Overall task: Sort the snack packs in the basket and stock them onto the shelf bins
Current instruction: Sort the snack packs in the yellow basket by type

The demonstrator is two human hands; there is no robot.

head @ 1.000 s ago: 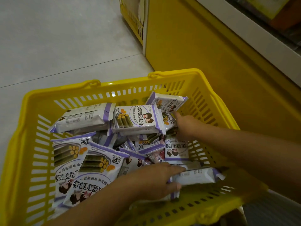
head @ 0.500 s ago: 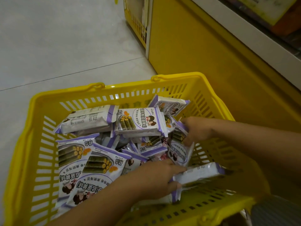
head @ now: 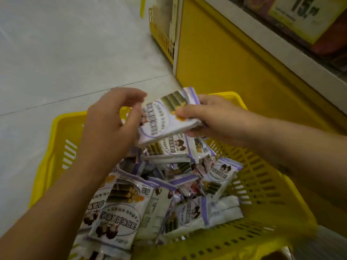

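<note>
Item: my left hand (head: pixel 112 117), fingers curled at the left edge of the held snack pack (head: pixel 165 119), thumb against it. Whether it truly pinches, I cannot tell.
Item: held snack pack, face up, raised above the far end of the basket (head: pixel 62 124).
Item: my right hand (head: pixel 212 119), thumb across the pack's face, fingers under, grasping it.
Risk: slick film and only one sure grip. A slack thumb would likely drop the pack back among the loose packs (head: pixel 169 194).
Risk: heap jumbled and overlapped, so a mismatched pack may pass unnoticed.
Surface: pale floor (head: pixel 56 53), left.
Room: yellow shelf base (head: pixel 225 62) just beside the basket, right. White shelf edge (head: pixel 281 47) and price card (head: pixel 300 14) above.
</note>
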